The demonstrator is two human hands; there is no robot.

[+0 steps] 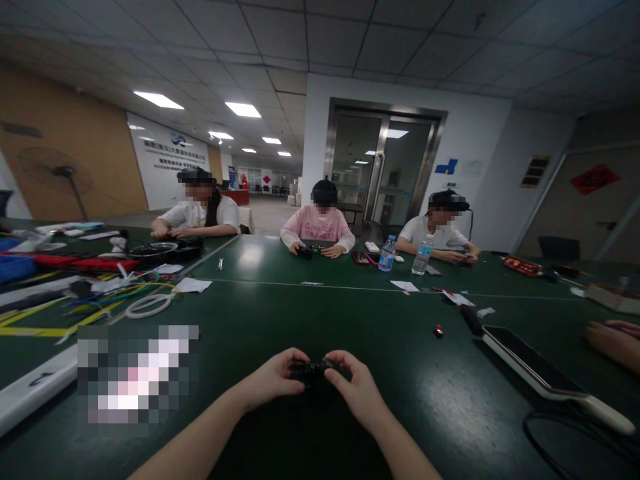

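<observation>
A small black object [313,373] with a knobby middle is held just above the dark green tabletop [320,313], close to the front of my view. My left hand [275,381] grips its left end between thumb and fingers. At the other end, my right hand [356,380] pinches it with thumb and fingertips. Its underside blends into the dark table, and its exact kind cannot be made out.
Left of my arms lie a blurred-out bright item [145,373], a white bar [37,390] and coiled cables [147,305]. To the right are a small red item [439,331] and a white-cased device [535,367]. Beyond sit several people and two water bottles [387,255].
</observation>
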